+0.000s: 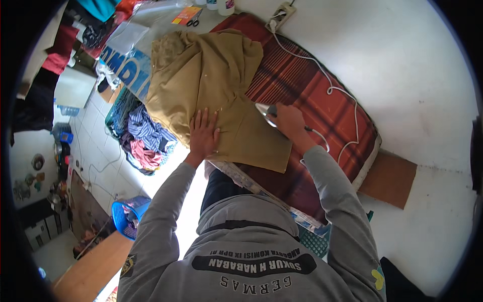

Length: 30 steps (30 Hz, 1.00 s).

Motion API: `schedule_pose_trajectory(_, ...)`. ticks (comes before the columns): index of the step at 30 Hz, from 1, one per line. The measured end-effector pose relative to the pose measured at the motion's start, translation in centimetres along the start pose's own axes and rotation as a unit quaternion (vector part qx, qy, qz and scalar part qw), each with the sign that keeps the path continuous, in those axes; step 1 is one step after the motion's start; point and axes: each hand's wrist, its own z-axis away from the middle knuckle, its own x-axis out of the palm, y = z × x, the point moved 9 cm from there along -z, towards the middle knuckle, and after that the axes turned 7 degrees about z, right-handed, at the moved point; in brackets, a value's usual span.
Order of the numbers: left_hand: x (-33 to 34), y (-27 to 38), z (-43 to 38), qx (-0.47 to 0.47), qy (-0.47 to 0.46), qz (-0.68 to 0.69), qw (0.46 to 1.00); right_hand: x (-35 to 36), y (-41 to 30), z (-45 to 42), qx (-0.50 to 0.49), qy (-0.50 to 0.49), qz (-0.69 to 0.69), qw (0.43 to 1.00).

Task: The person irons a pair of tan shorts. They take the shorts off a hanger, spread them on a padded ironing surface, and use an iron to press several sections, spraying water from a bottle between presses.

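Observation:
A khaki garment [222,75], which looks like trousers, lies over a red plaid padded cloth [309,90]. Its lower part is spread flat, while folds and a bunched waist show at the far end. My right hand [288,122] grips an electric iron [266,114] at the right edge of the flat part; the hand hides most of the handle. From the iron's rear runs a white cord [349,94]. Palm down with the fingers apart, my left hand [203,134] rests on the fabric near the side facing me.
A power strip [280,17] with plugs sits by the white wall. Scissors [193,22] lie at the far end beside bottles [225,6]. On the floor to the left are a heaped laundry basket [145,132] and a blue basket [126,217]. Brown cardboard [390,179] juts out at right.

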Motion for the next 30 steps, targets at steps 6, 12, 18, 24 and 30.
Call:
schedule_pose_trajectory(6,0.5,-0.5,0.6,-0.025,0.018,0.018,0.999,1.6,-1.9,1.8,-0.101,-0.075,0.015,0.992)
schedule_pose_trajectory(12,0.7,-0.2,0.6,-0.025,0.003,0.024,0.999,2.2,-5.0,4.8,-0.128,-0.101,0.006,0.987)
schedule_pose_trajectory(18,0.6,-0.3,0.6,-0.028,0.006,0.020,0.999,4.7,-9.8,10.4,-0.222,-0.104,-0.008,0.969)
schedule_pose_trajectory(24,0.3,0.0,0.5,-0.029,0.012,0.031,0.999,4.7,-10.6,10.7,-0.228,-0.057,-0.020,0.972)
schedule_pose_trajectory(30,0.5,-0.4,0.6,-0.031,0.015,0.029,0.999,4.3,-10.5,9.2,-0.180,-0.061,-0.008,0.982)
